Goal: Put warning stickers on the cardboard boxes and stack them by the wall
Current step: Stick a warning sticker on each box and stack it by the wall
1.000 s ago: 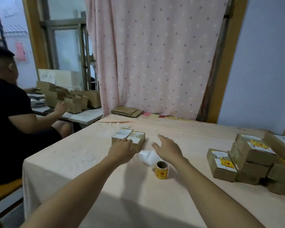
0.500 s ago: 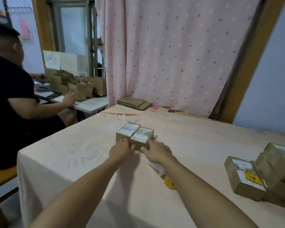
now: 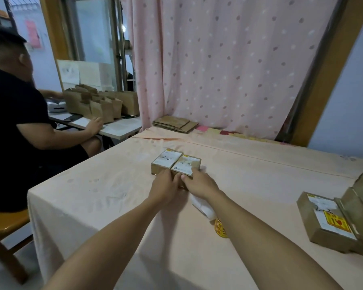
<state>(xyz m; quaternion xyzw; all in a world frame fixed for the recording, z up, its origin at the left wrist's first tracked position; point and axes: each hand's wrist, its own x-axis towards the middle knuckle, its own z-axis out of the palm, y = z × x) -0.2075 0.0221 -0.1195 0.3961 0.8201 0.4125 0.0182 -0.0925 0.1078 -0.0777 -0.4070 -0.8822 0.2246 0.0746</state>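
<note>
On table – left hand, right hand | both gripping right box

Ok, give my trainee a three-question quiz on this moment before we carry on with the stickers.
1. True or false: the two boxes under the hands, box 2-2 and box 2-1, already carry yellow warning stickers.
2. Where does the sticker roll lie? A) on a box B) on the tablecloth beneath the right forearm C) in the left hand
3. Fill in: the right hand touches the box marked ____.

Key: 1 false; 2 B; 3 2-1
</note>
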